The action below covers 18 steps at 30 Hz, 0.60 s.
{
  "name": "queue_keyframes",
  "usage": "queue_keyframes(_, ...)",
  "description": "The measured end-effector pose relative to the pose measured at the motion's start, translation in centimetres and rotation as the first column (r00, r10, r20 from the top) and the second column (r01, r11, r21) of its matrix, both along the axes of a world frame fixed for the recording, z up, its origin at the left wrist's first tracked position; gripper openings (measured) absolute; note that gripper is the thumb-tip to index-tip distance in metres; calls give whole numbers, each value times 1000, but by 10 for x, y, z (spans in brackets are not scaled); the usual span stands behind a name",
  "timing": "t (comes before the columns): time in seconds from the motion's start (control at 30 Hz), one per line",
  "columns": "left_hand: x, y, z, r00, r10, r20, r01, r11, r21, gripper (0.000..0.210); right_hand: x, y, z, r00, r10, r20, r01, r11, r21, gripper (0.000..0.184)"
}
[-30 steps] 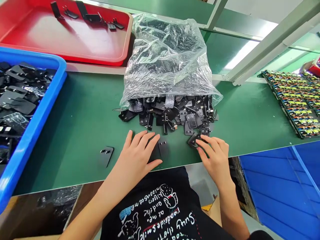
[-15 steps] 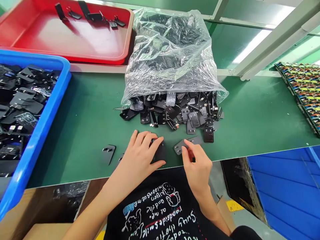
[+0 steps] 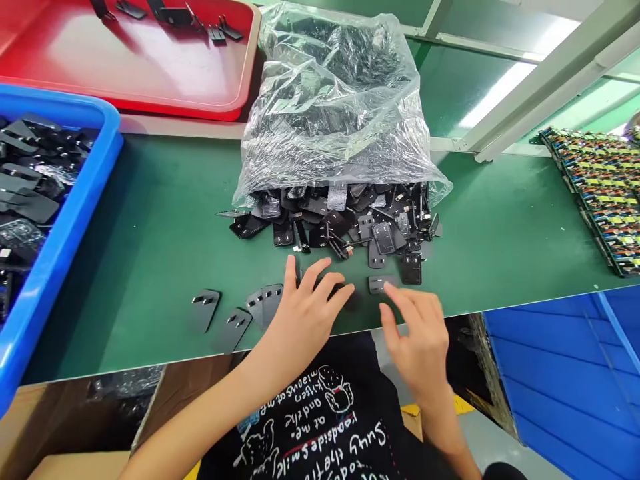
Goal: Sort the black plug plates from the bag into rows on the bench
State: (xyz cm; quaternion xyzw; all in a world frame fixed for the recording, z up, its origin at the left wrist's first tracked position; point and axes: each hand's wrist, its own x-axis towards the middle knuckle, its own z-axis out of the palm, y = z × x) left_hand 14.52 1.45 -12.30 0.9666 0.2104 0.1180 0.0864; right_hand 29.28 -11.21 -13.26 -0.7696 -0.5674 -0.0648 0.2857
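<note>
My left hand [image 3: 307,310] hovers or rests palm down over the green table, fingers spread; a dark piece under it is mostly hidden. Beside its wrist lie two overlapping black plug plates with prongs [image 3: 264,303], a third plug plate [image 3: 234,328] near the table edge, and another plug plate [image 3: 205,308] further left. My right hand [image 3: 420,327] has thumb and index finger apart. Its index fingertip overlaps the end of a black two-pin plug plate [image 3: 377,285]; whether it touches is unclear. Beyond both hands is a heap of black plug parts [image 3: 345,227].
A clear plastic bag [image 3: 335,113] of black parts stands behind the heap. At left are a blue bin [image 3: 95,160] full of parts and a red tray [image 3: 165,73] holding several pieces. A rack of colourful small components [image 3: 595,193] sits right, near a metal post [image 3: 540,80].
My left hand has moved right, uncovering plug plates on its left. My right hand has shifted right and its pinch has opened. The view has moved slightly.
</note>
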Motion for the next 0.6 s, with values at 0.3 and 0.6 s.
queue_keyframes(0.3,7,0,2,990,135,47,-136,990,23,27,-8,8,-21,989,-116,-88,113,993,-46,21)
queue_keyframes(0.6,11,-1,11,994,107,20,-107,994,9,50,18,6,-11,961,-277,-20,276,946,170,20)
